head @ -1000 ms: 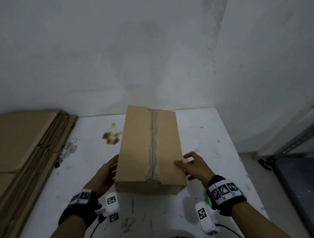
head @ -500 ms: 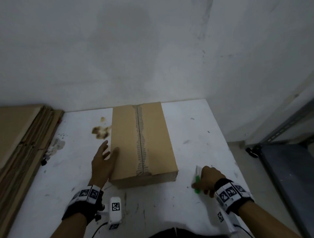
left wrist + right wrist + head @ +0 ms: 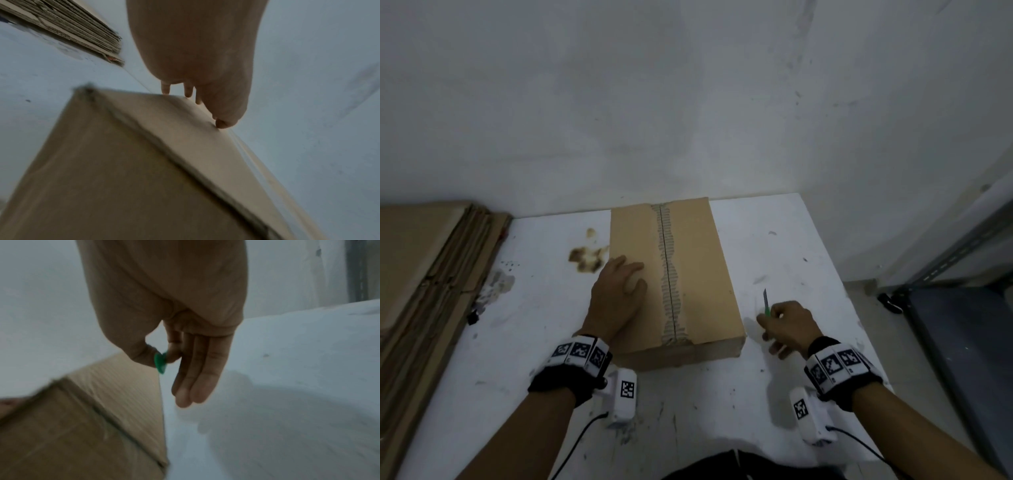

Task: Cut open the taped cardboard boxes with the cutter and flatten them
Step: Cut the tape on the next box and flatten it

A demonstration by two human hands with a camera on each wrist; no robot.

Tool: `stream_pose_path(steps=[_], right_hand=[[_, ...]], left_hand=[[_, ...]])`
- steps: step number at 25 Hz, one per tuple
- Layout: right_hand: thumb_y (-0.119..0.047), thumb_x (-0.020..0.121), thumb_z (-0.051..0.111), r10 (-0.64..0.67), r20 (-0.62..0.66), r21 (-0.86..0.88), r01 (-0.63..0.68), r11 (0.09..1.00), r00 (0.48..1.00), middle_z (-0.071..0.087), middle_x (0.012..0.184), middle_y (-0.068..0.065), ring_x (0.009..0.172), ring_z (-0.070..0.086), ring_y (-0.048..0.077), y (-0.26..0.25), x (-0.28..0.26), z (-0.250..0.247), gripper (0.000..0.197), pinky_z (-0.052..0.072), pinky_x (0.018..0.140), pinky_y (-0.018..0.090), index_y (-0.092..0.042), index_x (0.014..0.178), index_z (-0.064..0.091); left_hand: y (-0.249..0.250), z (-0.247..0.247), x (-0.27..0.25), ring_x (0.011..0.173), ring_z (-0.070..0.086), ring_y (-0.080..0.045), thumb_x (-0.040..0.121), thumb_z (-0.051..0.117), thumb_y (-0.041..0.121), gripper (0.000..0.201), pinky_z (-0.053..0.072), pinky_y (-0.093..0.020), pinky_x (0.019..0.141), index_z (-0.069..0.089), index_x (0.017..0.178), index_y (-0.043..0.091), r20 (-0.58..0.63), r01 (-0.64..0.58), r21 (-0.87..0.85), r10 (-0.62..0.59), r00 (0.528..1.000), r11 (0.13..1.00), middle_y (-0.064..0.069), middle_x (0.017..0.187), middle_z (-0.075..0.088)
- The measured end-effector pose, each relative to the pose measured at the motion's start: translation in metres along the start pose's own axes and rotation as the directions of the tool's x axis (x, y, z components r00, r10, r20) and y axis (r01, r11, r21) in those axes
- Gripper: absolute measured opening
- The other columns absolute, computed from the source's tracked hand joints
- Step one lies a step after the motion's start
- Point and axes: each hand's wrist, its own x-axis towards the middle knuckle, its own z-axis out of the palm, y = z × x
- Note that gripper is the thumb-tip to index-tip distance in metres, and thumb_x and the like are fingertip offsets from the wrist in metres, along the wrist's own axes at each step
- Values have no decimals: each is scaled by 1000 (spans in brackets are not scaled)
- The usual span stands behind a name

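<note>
A closed cardboard box (image 3: pixel 695 274) lies lengthwise on the white table (image 3: pixel 774 260), a strip of tape (image 3: pixel 669 270) running down its top seam. My left hand (image 3: pixel 619 291) rests flat on the left half of the box top (image 3: pixel 164 129), fingers stretched out. Right of the box, my right hand (image 3: pixel 787 325) is raised off the table and pinches a green cutter (image 3: pixel 766 305) between thumb and forefinger, its blade pointing away from me. In the right wrist view the green handle (image 3: pixel 160 361) shows at that pinch, the other fingers hanging straight, beside the box (image 3: pixel 92 418).
A stack of flattened cardboard (image 3: pixel 424 274) lies along the table's left edge, seen also as cardboard sheets (image 3: pixel 72 29) in the left wrist view. Brown stains (image 3: pixel 587 257) mark the table left of the box. A grey wall stands behind, and a metal rack (image 3: pixel 962 308) to the right.
My left hand moved from the box's left side onto its top. My right hand, which had left the box to grip the cutter on the table, has lifted it.
</note>
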Motion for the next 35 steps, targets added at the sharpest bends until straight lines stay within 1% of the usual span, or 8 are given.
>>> stream_pose_path(steps=[4, 8, 11, 14, 18, 22, 26, 35], right_hand=[[-12, 84, 60, -185, -169, 115, 205, 972, 968, 59, 60, 14, 42, 58, 26, -59, 11, -3, 27, 50, 46, 33, -11, 65, 39], [-13, 81, 64, -348, -189, 57, 364, 930, 918, 49, 59, 7, 50, 50, 21, -114, 27, 13, 27, 48, 51, 29, -14, 64, 44], [-8, 80, 65, -404, -108, 28, 409, 912, 908, 63, 67, 14, 55, 66, 28, -148, 40, 34, 12, 58, 54, 32, -6, 72, 57], [-7, 81, 61, -461, -133, -66, 456, 888, 878, 66, 78, 9, 74, 68, 29, -171, 56, 52, 6, 60, 68, 42, -3, 85, 63], [-9, 89, 58, -524, -62, -268, 492, 829, 849, 62, 89, 12, 80, 61, 31, -186, 72, 67, 19, 52, 68, 40, -7, 107, 50], [-6, 90, 52, -565, 9, -384, 524, 760, 825, 58, 87, 16, 80, 57, 35, -183, 79, 75, 19, 43, 62, 35, -7, 108, 46], [-10, 94, 49, -583, 49, -402, 551, 732, 811, 54, 85, 12, 81, 49, 32, -180, 81, 76, 15, 40, 65, 35, -10, 108, 44], [-8, 93, 49, -544, 135, -425, 544, 723, 828, 52, 94, 13, 92, 45, 29, -175, 67, 79, 14, 35, 70, 33, -16, 98, 39]], left_hand=[[0, -2, 14, 151, 17, -28, 93, 63, 46, 61, 17, -43, 121, 46, 147, 22, 108, 130, 27, -132, 985, 991, -12, 162, 24], [4, -4, 7, 117, 51, -30, 76, 78, 55, 52, 42, -42, 103, 68, 119, 27, -20, 79, 76, -77, 997, 994, -4, 122, 55], [5, -8, 0, 91, 57, -16, 76, 79, 54, 33, 54, -38, 83, 70, 98, 31, 23, 111, -14, -111, 994, 994, 7, 96, 57], [5, -15, 7, 77, 59, -5, 81, 76, 51, 22, 56, -37, 77, 70, 86, 31, 103, 65, -77, -56, 993, 995, 11, 83, 63], [-6, -19, 37, 114, 54, -23, 84, 68, 56, 50, 46, -42, 100, 67, 123, 25, 46, -10, 21, 9, 999, 1000, -2, 121, 62], [2, -14, 65, 153, 4, -25, 93, 43, 68, 75, 11, -55, 121, 25, 156, 32, 268, -23, 239, -43, 963, 971, 1, 167, 12], [5, 3, 68, 150, -24, -23, 100, 27, 63, 69, -4, -64, 116, 0, 158, 38, 395, 0, 265, -108, 912, 964, 6, 166, -17], [2, 4, 68, 147, -31, -19, 100, 27, 64, 67, -4, -65, 116, -4, 156, 43, 420, 41, 236, -140, 897, 971, 12, 163, -25]])
